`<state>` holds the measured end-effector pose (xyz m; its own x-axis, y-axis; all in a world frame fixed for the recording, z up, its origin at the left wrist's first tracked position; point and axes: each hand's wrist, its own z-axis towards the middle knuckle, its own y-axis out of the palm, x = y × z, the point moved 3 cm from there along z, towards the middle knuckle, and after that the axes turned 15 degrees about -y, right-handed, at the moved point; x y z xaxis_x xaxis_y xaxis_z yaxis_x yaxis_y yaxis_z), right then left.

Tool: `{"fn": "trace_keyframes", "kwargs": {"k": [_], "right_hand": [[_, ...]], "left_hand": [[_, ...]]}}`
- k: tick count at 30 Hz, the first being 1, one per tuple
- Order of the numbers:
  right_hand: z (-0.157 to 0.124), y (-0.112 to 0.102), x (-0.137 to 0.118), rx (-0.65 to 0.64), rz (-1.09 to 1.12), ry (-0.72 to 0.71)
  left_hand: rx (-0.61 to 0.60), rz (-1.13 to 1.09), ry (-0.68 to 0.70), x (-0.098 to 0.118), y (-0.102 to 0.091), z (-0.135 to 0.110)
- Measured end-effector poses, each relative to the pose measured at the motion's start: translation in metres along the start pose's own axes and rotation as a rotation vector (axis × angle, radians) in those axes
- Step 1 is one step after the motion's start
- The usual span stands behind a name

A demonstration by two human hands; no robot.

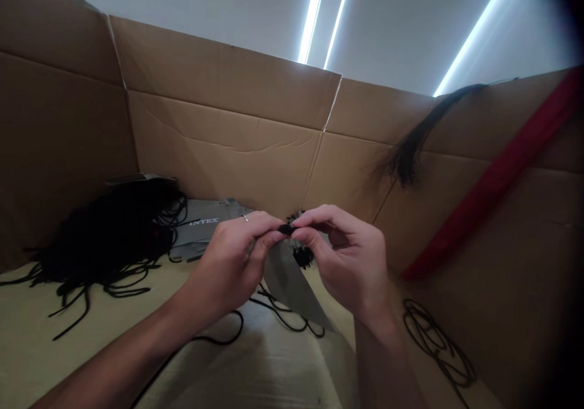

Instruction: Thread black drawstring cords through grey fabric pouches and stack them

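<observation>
My left hand (241, 254), with a ring on one finger, pinches a small black piece (286, 229) between thumb and index finger. The fingertips of my right hand (344, 251) close on the other end of the same piece. Whether it is a cord end or a fitting, I cannot tell. Below the hands hangs a grey strip of sheet material (294, 287), its upper end hidden by my fingers. A thin black cord (292, 327) loops beneath the hands, and another stretch of cord (230, 339) runs under my left forearm.
A pile of black cords (114, 232) lies at left beside grey pieces printed INTEX (205, 223). Cardboard walls (219, 123) surround the work surface (255, 372). A black bundle of strands (413, 147), a red strip (493, 178) and a coiled cord (438, 345) are at right.
</observation>
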<state>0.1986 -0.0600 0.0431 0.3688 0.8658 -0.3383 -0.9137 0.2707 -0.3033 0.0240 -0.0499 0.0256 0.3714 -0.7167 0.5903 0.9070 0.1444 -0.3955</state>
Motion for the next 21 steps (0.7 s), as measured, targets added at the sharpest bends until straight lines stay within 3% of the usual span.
{"fn": "trace_keyframes", "kwargs": {"k": [13,18,21], "right_hand": [[-0.0033,-0.0026,0.0039,0.063,-0.085,-0.008],[-0.0026,0.0010,-0.0006,0.054,0.021,0.065],[-0.0018,0.0022,-0.0032,0.041,0.083,0.082]], "left_hand": [[-0.033,0.074,0.040,0.0009,-0.0078,-0.0021],[-0.033,-0.107,-0.098,0.0010,-0.0020,-0.0020],[-0.021,-0.203,-0.082,0.0022,0.0001,-0.0041]]}}
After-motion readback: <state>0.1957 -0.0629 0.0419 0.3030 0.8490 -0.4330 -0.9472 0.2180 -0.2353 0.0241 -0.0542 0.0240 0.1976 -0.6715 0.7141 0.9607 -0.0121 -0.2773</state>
